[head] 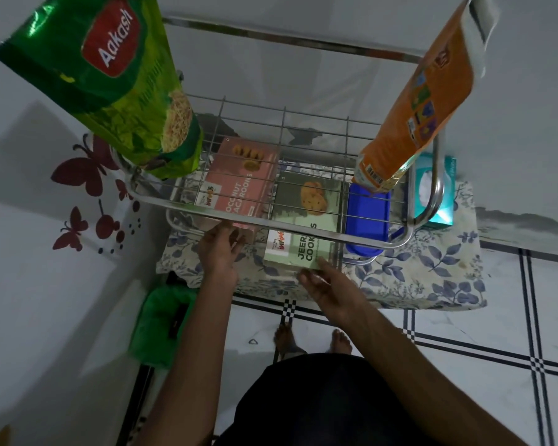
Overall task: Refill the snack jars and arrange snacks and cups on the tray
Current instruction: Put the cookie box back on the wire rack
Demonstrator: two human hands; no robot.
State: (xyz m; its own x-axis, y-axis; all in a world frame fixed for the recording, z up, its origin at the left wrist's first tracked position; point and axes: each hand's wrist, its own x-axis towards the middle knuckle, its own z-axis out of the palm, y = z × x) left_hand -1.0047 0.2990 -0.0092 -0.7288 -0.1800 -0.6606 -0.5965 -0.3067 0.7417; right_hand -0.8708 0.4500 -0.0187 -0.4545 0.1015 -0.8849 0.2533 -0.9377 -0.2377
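Observation:
A steel wire rack [271, 225] stands over a floral cloth. Under its top shelf lie a pink coconut macaroons box [239, 185] and a green jeera cookies box [306, 220]. My left hand [219, 252] grips the near end of the pink box. My right hand [322, 281] pinches the near edge of the green box. A green Aakash snack bag [110, 82] stands on the rack's top left. An orange snack pouch [422, 104] stands on the top right.
A blue lidded container [368, 214] sits beside the green box. A teal tissue box [435, 191] lies at the rack's right. A green bag [161, 323] is on the tiled floor at the left, by the wall. My bare feet stand just behind the cloth.

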